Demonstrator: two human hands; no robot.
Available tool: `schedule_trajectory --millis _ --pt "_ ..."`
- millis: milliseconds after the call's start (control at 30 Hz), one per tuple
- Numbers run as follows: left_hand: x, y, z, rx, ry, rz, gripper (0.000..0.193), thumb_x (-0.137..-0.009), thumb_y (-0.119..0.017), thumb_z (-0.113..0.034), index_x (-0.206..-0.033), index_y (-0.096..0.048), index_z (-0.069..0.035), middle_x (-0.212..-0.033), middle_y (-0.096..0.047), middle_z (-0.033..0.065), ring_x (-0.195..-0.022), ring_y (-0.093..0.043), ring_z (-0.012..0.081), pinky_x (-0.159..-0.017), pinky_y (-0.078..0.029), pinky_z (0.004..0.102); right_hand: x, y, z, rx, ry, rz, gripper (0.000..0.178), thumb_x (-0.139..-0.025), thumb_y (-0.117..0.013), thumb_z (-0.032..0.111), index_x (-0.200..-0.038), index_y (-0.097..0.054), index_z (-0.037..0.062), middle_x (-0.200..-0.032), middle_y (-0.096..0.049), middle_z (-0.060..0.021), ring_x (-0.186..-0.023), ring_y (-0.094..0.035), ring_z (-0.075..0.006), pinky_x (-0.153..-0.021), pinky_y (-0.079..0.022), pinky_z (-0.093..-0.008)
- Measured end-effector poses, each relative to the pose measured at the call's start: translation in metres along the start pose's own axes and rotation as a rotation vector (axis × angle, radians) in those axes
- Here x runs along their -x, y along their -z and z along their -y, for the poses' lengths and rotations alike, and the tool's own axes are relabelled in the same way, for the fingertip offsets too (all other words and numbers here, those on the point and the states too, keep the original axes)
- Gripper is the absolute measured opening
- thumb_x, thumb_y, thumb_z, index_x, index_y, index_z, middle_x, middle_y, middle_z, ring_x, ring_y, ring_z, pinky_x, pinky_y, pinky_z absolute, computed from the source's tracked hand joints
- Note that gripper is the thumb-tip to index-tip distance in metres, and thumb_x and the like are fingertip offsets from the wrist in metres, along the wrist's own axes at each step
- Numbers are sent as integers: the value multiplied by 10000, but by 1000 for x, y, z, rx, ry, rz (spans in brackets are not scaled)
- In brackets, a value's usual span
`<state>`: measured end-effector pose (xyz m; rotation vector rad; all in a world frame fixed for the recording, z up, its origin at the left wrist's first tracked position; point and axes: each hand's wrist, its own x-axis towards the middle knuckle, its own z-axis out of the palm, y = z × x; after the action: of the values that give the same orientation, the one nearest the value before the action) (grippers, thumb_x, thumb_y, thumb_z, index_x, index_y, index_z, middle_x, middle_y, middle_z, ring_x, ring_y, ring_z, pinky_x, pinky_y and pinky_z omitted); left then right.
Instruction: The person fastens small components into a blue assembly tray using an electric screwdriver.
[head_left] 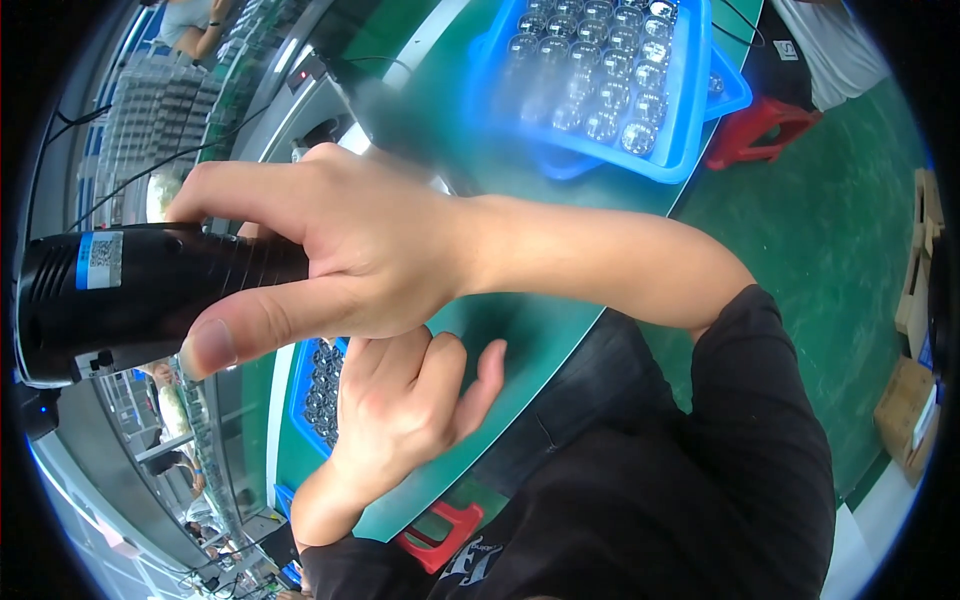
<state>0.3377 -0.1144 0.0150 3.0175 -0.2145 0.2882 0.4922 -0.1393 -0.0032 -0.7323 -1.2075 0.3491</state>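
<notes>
Stretched to the left across the middle, my right hand (340, 240) is closed round a black cylindrical device (150, 285) with ribs, vents and a blue-and-white label. It is close to the camera, and its exact kind I cannot make out. Just below, my left hand (400, 400) has curled fingers and its thumb stuck out to the right. Its fingertips are hidden behind the right hand, so anything in them cannot be seen. Beyond my right forearm, a blue tray (690, 110) holds many clear round domes (600, 125). A second blue tray (305, 385) of shiny round parts lies beside my left hand.
Both trays rest on a green worktop (530, 345). Red stools (765, 130) stand by its edge. Another person in grey (845, 50) is at the upper right. Racks of stacked parts (160, 110) and cables run along the left. Cardboard boxes (905, 415) stand far right.
</notes>
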Motion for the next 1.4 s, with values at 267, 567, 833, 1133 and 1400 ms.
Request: schedule_trajectory --millis 267,567,833,1133,1400 --pt "-1 -2 7 -178 -86 87 317 -778 -814 -192 -698 -541 -54 -696 -510 90 -630 -549 278 -619 -454 388 1 0 0 40 33 -22 698 -850 -701 695 -1058 -648 31 -676 -693 -108 -646 -729 -244 -564 -550 -314" --pt "-5 -8 -10 -309 -110 211 330 -807 -761 -295 -708 -557 -55 -697 -508 81 -635 -572 238 -631 -475 355 1 0 0 16 40 -21 697 -862 -689 691 -1043 -656 19 -691 -701 -107 -644 -730 -228 -555 -551 -313" --pt "-10 -15 -16 -446 -42 294 345 -789 -752 -316 -668 -562 -55 -666 -530 100 -624 -600 245 -622 -495 331 5 3 0 -5 1 -5 704 -871 -677 695 -1066 -652 19 -702 -701 -123 -651 -727 -233 -576 -552 -313" --pt "-21 -1 -16 -354 -90 353 400 -806 -757 -367 -659 -561 -50 -653 -524 95 -594 -594 246 -594 -499 326 5 2 -2 -66 -1 2 735 -867 -680 699 -1099 -636 3 -698 -698 -132 -654 -725 -245 -580 -551 -325" --pt "-11 3 1 -202 -121 235 454 -780 -790 -419 -671 -557 -45 -649 -508 91 -589 -564 263 -601 -494 353 4 0 -3 -23 31 -22 750 -863 -677 708 -1102 -631 -2 -679 -690 -135 -636 -720 -253 -565 -548 -334"
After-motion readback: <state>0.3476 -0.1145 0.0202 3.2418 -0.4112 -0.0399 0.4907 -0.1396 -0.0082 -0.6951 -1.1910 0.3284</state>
